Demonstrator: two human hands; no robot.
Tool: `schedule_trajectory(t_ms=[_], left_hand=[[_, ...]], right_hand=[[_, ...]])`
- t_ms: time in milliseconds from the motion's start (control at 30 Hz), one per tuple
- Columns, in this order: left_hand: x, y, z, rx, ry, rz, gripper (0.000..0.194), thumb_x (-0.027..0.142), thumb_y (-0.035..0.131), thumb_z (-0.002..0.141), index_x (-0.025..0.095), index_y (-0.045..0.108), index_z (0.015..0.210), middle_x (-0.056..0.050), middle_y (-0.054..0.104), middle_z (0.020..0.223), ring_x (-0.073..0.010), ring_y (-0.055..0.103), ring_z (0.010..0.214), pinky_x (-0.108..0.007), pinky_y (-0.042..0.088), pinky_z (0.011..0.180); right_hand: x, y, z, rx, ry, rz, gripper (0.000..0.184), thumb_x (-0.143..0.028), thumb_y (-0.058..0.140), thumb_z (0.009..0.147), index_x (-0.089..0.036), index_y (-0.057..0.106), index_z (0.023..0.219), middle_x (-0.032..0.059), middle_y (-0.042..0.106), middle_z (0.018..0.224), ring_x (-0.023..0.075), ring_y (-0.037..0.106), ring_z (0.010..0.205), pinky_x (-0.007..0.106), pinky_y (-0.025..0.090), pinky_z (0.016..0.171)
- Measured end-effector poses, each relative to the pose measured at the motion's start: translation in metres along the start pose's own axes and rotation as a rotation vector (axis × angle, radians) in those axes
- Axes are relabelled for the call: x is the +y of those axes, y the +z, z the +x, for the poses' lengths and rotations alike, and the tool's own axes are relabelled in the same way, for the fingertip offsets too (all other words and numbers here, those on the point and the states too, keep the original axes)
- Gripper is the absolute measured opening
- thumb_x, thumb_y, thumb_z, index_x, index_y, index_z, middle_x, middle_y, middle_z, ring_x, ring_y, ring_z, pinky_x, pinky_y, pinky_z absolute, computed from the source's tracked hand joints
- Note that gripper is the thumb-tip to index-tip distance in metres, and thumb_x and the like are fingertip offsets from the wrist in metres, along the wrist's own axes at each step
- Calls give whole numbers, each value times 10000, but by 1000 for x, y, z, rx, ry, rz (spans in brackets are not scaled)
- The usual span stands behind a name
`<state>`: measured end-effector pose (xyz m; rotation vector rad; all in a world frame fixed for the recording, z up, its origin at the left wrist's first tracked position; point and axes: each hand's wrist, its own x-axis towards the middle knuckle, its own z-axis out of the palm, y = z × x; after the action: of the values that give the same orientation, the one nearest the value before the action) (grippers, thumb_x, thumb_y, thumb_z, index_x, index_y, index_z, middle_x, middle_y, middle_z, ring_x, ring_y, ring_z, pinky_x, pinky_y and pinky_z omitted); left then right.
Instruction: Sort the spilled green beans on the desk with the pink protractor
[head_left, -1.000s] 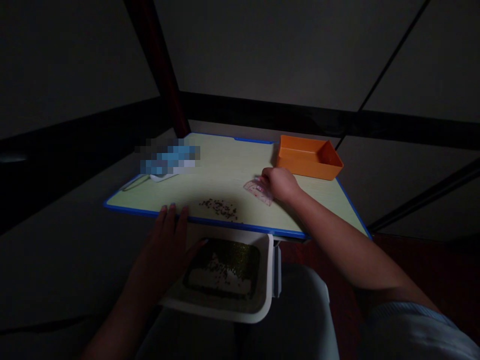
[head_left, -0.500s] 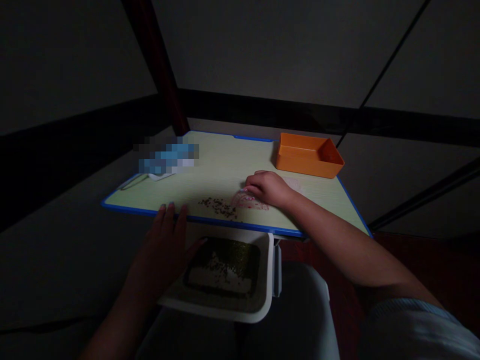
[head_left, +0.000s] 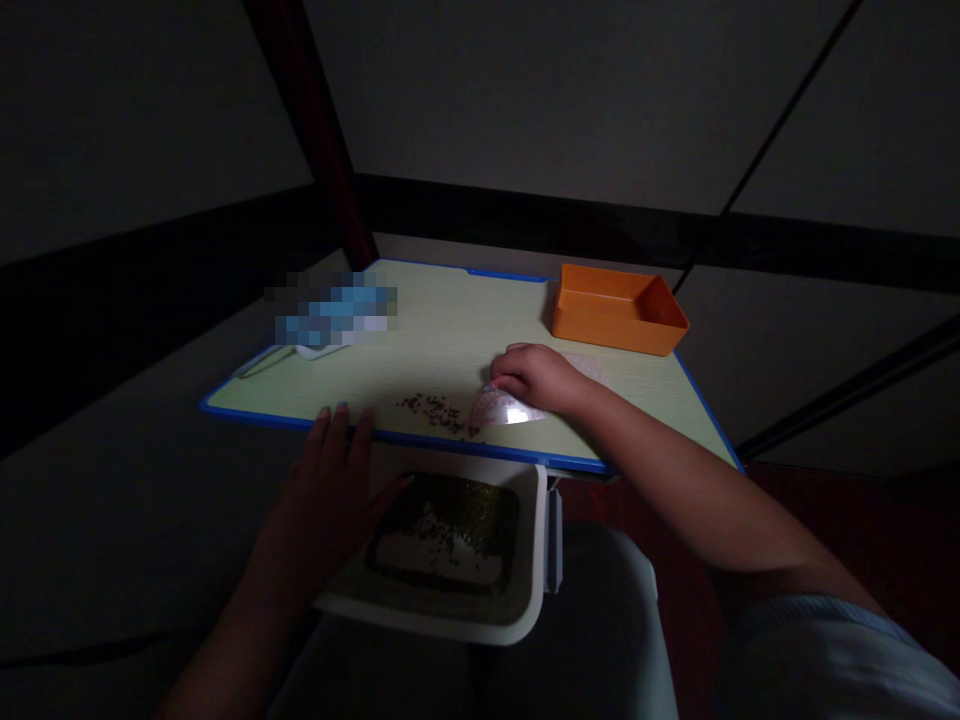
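Bits (head_left: 439,412), small and dark, lie loose on the table (head_left: 442,335), close to its blue front edge (head_left: 277,414), so a hard push might send them flying. The right hand (head_left: 536,378) pinches a thin, see-through pink plastic piece (head_left: 491,405) right beside them — if it tilts up, some bits could slip under. The left hand (head_left: 334,480) is open, its fingers spread by the edge and its thumb over the white tub (head_left: 538,570). If the tub slid back, a gap could let bits fall — maybe onto the lap.
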<state>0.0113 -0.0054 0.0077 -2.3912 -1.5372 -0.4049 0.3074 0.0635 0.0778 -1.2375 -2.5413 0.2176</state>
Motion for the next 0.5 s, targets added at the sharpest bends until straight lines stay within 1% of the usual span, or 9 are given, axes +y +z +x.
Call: schedule_trajectory(t_ms=[100,300,500], left_hand=[[0,1,0,10,9,6,919,694,239,799,9,232,1412,-334,247,1475,-402,162,1428,-538,286,1101],[-1,2,1,4,-1,18,918,700,213,799,21,227,1417,-335,257,1468,-417,188,1416,-538,319,1076],[-2,4,0,35,29,31,910,682,276,801,11,231,1414,-341,267,1461,-415,191,1416,-535,301,1091]], right_hand=[[0,-2,-1,-17,3,7,231,-285,487,916,-162,656,816,48,585,763,155,481,785,270,285,681],[0,-8,-3,-80,26,23,187,-221,515,888,-150,663,799,41,587,746,136,473,725,265,278,656],[-3,-13,-7,-128,70,52,160,-184,542,854,-142,643,737,11,547,676,109,431,642,258,253,606]])
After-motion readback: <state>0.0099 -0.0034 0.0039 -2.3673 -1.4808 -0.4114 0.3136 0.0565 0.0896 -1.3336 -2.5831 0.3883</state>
